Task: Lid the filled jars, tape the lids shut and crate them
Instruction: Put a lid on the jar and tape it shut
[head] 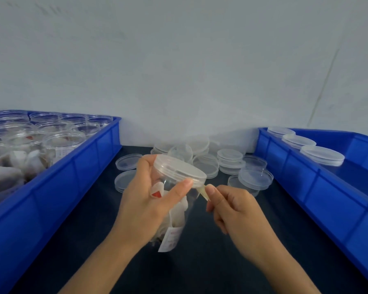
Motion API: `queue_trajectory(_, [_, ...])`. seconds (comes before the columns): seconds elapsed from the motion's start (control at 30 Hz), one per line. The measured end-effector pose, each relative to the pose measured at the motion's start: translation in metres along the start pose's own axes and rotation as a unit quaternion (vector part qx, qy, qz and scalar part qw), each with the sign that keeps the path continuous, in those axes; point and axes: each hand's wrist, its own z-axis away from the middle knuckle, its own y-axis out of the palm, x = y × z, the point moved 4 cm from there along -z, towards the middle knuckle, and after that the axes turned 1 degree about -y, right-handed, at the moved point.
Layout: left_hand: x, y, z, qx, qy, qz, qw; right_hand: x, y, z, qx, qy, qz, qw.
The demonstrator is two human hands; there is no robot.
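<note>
Jar gripped by L hand; R hand fingers pinch tape. Dark tabletop, white wall.

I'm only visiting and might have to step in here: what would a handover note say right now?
Left hand grips a filled jar with its lid on. Right hand pinches a strip of tape at the lid's edge.
Left crate holds open filled jars; loose lids lie on the table; right crate holds three lidded jars.
Done: lid on. Left: finish taping, crate it, then the rest.
</note>
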Motion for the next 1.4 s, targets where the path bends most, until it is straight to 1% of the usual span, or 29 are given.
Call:
queue_trajectory(0.07, [0.001, 0.003, 0.0, -0.008, -0.004, -0.054, 0.999, 0.0, 0.001, 0.001, -0.012, -0.009, 0.054, 0.998])
queue_trajectory(0.2, [0.003, 0.0, -0.005, -0.034, -0.012, -0.131, 0.991, 0.0, 0.003, 0.002, -0.008, -0.024, 0.101, 0.995])
queue_trajectory(0.27, [0.004, -0.005, -0.007, -0.042, -0.005, -0.146, 0.988, -0.001, 0.006, 0.001, 0.02, -0.018, 0.085, 0.996])
queue_trajectory(0.37, [0.006, -0.006, -0.008, -0.047, 0.011, -0.159, 0.986, -0.002, 0.008, 0.0, 0.063, 0.01, 0.025, 0.998])
queue_trajectory(0.4, [0.006, -0.006, -0.007, -0.046, 0.019, -0.163, 0.985, -0.002, 0.007, 0.0, 0.069, 0.011, 0.03, 0.997])
queue_trajectory(0.47, [0.005, -0.005, -0.005, -0.05, 0.036, -0.173, 0.983, 0.0, 0.004, 0.001, 0.072, 0.0, 0.082, 0.994])
queue_trajectory(0.57, [0.002, -0.004, -0.003, -0.06, 0.058, -0.198, 0.977, 0.003, 0.002, 0.003, 0.059, -0.02, 0.203, 0.977])
queue_trajectory(0.63, [-0.001, -0.003, -0.001, -0.066, 0.067, -0.206, 0.974, 0.006, 0.005, 0.006, 0.031, -0.043, 0.276, 0.96])
queue_trajectory(0.7, [-0.005, -0.002, 0.0, -0.074, 0.083, -0.211, 0.971, 0.008, 0.008, 0.007, -0.022, -0.068, 0.298, 0.952])
queue_trajectory(0.77, [-0.009, 0.001, 0.001, -0.083, 0.103, -0.22, 0.967, 0.005, 0.01, 0.006, -0.057, -0.058, 0.269, 0.96])
queue_trajectory(0.87, [-0.013, 0.003, 0.002, -0.103, 0.109, -0.236, 0.96, -0.003, 0.01, 0.003, -0.085, -0.014, 0.191, 0.978])
queue_trajectory(0.93, [-0.015, 0.003, 0.002, -0.114, 0.113, -0.244, 0.956, -0.004, 0.008, 0.002, -0.097, -0.009, 0.169, 0.981])
queue_trajectory(1.0, [-0.015, 0.0, 0.001, -0.125, 0.116, -0.248, 0.954, -0.004, 0.006, 0.0, -0.075, -0.026, 0.161, 0.984])
queue_trajectory(1.07, [-0.012, -0.002, -0.001, -0.127, 0.11, -0.249, 0.954, -0.004, 0.004, -0.002, -0.019, -0.041, 0.169, 0.984])
queue_trajectory(1.17, [-0.009, -0.004, -0.001, -0.122, 0.106, -0.26, 0.952, -0.006, 0.008, 0.0, 0.059, -0.038, 0.175, 0.982])
queue_trajectory(1.2, [-0.008, -0.005, -0.002, -0.123, 0.106, -0.259, 0.952, -0.006, 0.011, 0.0, 0.073, -0.033, 0.149, 0.986])
queue_trajectory(1.27, [-0.009, -0.006, -0.001, -0.125, 0.113, -0.256, 0.952, -0.005, 0.014, 0.0, 0.081, -0.019, 0.056, 0.995])
queue_trajectory(1.37, [-0.012, -0.004, 0.0, -0.123, 0.128, -0.258, 0.95, -0.006, 0.012, -0.002, 0.067, 0.016, -0.084, 0.994])
queue_trajectory(1.4, [-0.013, -0.003, 0.001, -0.123, 0.13, -0.258, 0.949, -0.006, 0.011, -0.001, 0.059, 0.031, -0.109, 0.992])
